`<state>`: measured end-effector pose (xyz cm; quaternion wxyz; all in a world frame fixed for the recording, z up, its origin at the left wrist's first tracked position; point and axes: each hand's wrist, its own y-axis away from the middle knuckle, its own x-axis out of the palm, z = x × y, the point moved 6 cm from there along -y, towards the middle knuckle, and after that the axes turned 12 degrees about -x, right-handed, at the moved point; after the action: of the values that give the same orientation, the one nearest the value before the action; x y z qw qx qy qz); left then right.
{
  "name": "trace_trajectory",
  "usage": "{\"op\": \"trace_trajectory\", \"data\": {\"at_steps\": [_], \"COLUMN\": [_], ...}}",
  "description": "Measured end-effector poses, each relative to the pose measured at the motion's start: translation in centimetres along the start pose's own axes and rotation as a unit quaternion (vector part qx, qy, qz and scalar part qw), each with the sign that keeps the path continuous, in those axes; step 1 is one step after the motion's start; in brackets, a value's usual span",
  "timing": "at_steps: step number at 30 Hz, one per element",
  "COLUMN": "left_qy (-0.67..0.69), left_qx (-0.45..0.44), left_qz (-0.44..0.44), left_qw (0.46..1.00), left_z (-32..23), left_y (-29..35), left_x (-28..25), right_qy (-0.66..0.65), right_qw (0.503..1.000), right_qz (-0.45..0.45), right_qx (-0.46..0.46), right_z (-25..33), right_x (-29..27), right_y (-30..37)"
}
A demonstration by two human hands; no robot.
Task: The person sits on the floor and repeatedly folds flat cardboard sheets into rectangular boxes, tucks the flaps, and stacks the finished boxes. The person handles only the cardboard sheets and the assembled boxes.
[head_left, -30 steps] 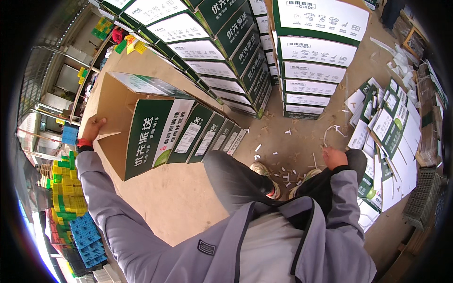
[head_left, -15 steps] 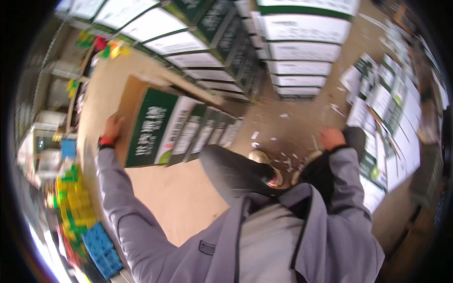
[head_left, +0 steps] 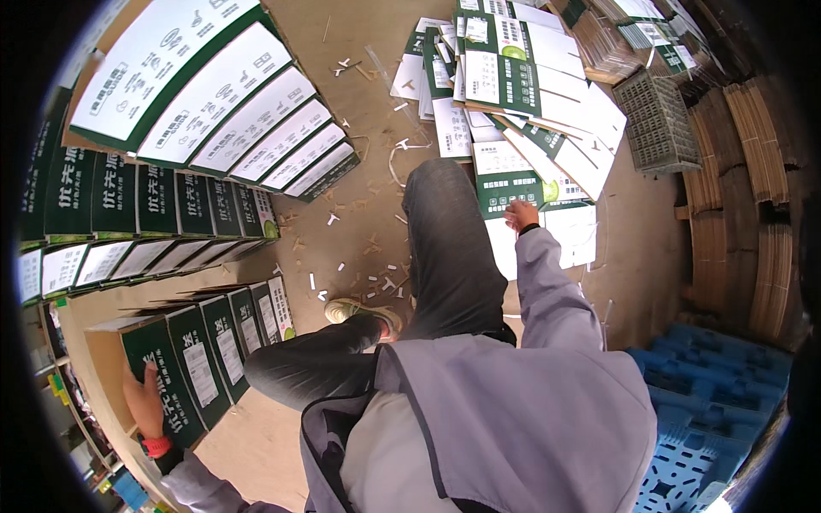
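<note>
Head view: left hand [head_left: 144,402] lies flat, fingers spread, on the end carton [head_left: 162,385] left of the knee [head_left: 445,188]; right hand [head_left: 520,214] pinches a flattened box [head_left: 513,184]. Light, stiff cardboard; best gripped at edges.

The person turns to their right, so the stacked boxes [head_left: 214,111] now sit far left. The right hand [head_left: 520,214], open in the air a second ago, now rests on the flat cartons [head_left: 513,184]. The left hand [head_left: 144,402] trails back, touching the end box [head_left: 158,376].
</note>
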<state>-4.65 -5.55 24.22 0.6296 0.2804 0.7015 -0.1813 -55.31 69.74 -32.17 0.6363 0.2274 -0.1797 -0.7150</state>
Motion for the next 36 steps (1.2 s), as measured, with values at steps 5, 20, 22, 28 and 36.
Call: {"op": "trace_trajectory", "data": {"at_steps": [5,20,22,28,36], "left_qy": [-0.053,-0.109,-0.067,-0.127,-0.125], "left_qx": [-0.018,-0.030,-0.106,0.041,-0.018], "left_qz": [-0.030,-0.116,-0.058,-0.181,-0.135], "left_qw": [0.998,0.987,0.990,0.974,0.983], "left_z": [0.1,0.0,1.9,-0.7,-2.6], "left_y": [-2.7,-1.7,-1.7,-2.4,0.0], "left_x": [-0.9,-1.8,-2.8,-1.2,-1.3], "right_qy": [0.042,0.039,-0.106,-0.198,-0.376], "right_qw": [0.995,0.954,0.976,0.889,0.864], "right_qz": [0.056,-0.212,-0.155,-0.295,-0.235], "right_qx": [0.070,0.207,0.113,0.289,0.239], "right_z": [-6.3,-25.3,-27.3,-19.5,-25.3], "right_x": [-0.1,-5.7,-4.4,-2.9,-7.3], "right_y": [-4.2,4.4,3.8,9.4,12.8]}}
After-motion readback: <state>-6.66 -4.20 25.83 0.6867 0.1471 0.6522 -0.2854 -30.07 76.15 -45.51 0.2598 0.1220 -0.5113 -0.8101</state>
